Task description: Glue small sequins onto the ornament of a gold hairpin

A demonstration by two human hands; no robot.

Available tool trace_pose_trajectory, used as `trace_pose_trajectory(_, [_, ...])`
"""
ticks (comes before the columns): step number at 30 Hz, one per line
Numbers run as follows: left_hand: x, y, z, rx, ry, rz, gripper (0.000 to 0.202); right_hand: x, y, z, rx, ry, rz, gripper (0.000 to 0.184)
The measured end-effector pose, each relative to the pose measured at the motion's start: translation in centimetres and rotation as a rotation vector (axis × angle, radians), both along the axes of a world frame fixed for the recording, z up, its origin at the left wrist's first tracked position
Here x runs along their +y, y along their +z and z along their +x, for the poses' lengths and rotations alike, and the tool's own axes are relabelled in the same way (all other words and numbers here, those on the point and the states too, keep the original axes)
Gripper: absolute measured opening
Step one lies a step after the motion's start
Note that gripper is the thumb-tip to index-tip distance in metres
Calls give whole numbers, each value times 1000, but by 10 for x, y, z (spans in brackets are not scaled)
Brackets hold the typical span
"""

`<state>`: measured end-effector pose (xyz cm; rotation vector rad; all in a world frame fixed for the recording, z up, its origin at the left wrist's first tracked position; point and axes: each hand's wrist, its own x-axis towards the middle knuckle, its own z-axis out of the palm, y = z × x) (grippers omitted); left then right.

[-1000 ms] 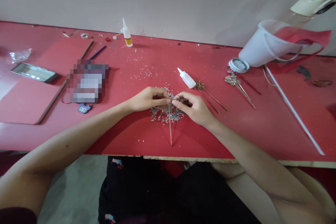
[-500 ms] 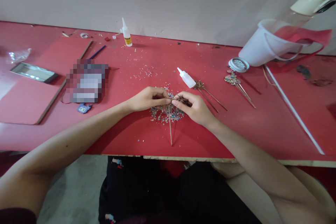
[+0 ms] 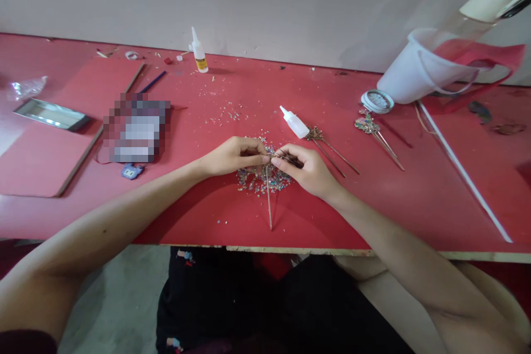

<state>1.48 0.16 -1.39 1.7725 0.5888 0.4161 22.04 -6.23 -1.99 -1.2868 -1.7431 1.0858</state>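
Brass hairpin (image 3: 269, 199), thin long stem; left hand (image 3: 234, 156), right hand (image 3: 309, 171) grips pinching head.

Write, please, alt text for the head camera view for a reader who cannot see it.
The left hand pinches the top of a thin metal pin and the right hand holds a thin dark tool to it, over a pile of tiny coloured chips on a red table. A white squeeze bottle lies just beyond.

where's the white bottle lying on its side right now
In the head view the white bottle lies on the red table just right of centre, just beyond the right hand, its base beside the head of a gold hairpin.
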Motion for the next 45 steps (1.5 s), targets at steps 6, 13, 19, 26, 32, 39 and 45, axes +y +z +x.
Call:
trace_pose_trajectory(6, [-1,2,1,-2,6,-9,21,0,-1,1,1,2,11,23])
trace_pose_trajectory(13, [-1,1,0,-7,8,-9,21,0,0,0,2,0,1,23])
trace_pose_trajectory(19, [-1,1,1,-8,4,-12,22,0,1,0,7,0,14,23])
trace_pose_trajectory(26, [-1,1,0,-11,2,-19,24,0,1,0,1,-7,11,23])
trace_pose_trajectory(32, [-1,2,0,-4,3,-39,25,0,2,-1,0,-10,15,25])
trace_pose_trajectory(39, [-1,5,0,11,22,-55,25,0,2,-1,-17,-15,25,25])
trace_pose_trajectory(45, [-2,6,0,13,29,-54,28,0,3,-1,-11,-17,20,25])
